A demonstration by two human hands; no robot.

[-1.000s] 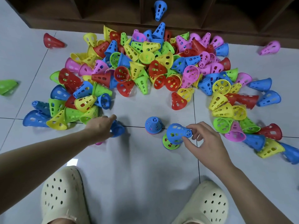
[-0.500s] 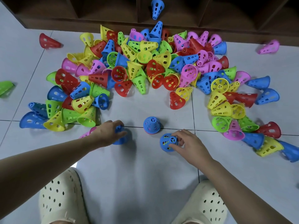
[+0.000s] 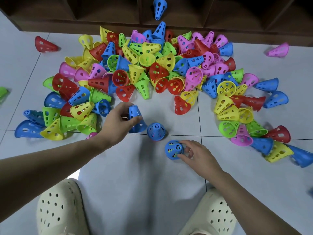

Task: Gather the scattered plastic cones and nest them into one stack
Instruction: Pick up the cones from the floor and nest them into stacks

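Early stacking step: two short blue-topped stacks on the floor, most cones ungathered

Noted nearer stack (image 3: 174, 149), blue on top with other colours showing through its holes, upright on the tiled floor (image 3: 135, 184) and pinched at its side by right hand (image 3: 193, 152). Noted second stack (image 3: 155, 131) standing free just beyond, between the hands. Noted blue cone (image 3: 136, 118), narrow end up, gripped in curled fingers of left hand (image 3: 118, 122) just left of it. Noted loose pile (image 3: 152, 70) well spread toward the dark shelf unit (image 3: 101, 12), strays (image 3: 44, 44) apart. Judged next: held cone to be centred over a stack and pressed down squarely; two stacks then to be merged
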